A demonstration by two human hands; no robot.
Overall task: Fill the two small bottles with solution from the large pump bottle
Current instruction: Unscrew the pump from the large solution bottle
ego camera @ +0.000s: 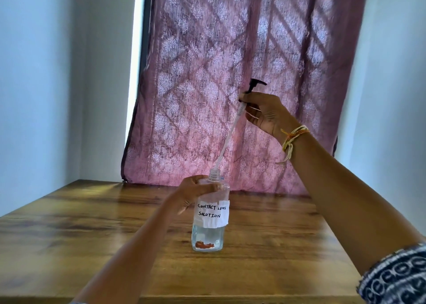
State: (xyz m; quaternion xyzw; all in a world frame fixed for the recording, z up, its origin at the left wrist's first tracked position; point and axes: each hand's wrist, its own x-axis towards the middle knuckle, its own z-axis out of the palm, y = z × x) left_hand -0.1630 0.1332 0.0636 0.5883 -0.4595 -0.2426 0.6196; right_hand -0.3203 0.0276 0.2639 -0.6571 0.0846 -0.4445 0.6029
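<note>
The large clear bottle (208,233) stands upright on the wooden table (69,230), with a white paper label reading "CONTACT LENS SOLUTION" and a little liquid at its bottom. My left hand (192,194) grips its shoulder just below the uncapped neck. My right hand (261,112) is raised high above the bottle and holds the black pump head (254,85). The pump's long white tube (227,137) hangs slanting down, its lower end at the bottle's mouth. No small bottles are in view.
A pink patterned curtain (230,73) hangs behind the table's far edge. White walls close in on the left and right. The table's near edge runs along the bottom of the view.
</note>
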